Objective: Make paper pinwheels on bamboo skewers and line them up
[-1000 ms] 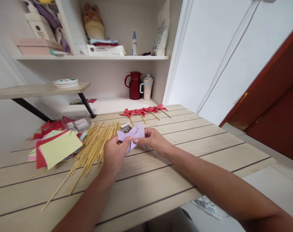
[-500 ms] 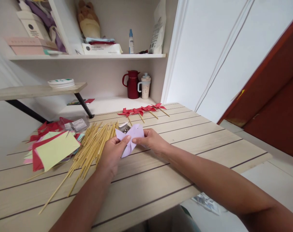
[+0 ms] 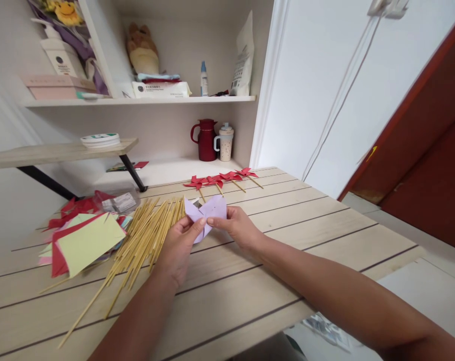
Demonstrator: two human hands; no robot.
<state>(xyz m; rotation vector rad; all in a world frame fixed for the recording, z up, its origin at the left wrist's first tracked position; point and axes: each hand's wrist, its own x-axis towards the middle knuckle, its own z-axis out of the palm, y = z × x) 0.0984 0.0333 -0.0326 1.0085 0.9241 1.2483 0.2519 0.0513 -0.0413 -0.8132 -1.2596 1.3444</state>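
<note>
Both my hands hold a folded lilac paper piece just above the wooden table. My left hand pinches its lower left part with thumb and fingers. My right hand pinches its right side. A pile of thin bamboo sticks lies on the table right beside my left hand. Several finished red paper pinwheels on sticks lie in a row farther back.
A stack of red, yellow and pink paper sheets lies at the left, with a clear plastic packet behind it. On the shelf behind stand a dark red jug and a lidded cup. The table's front edge drops off at the right.
The camera tilted slightly, so everything sits a bit lower in view. My fingers shifted on the lilac paper, and its upper flaps now stand more spread.
</note>
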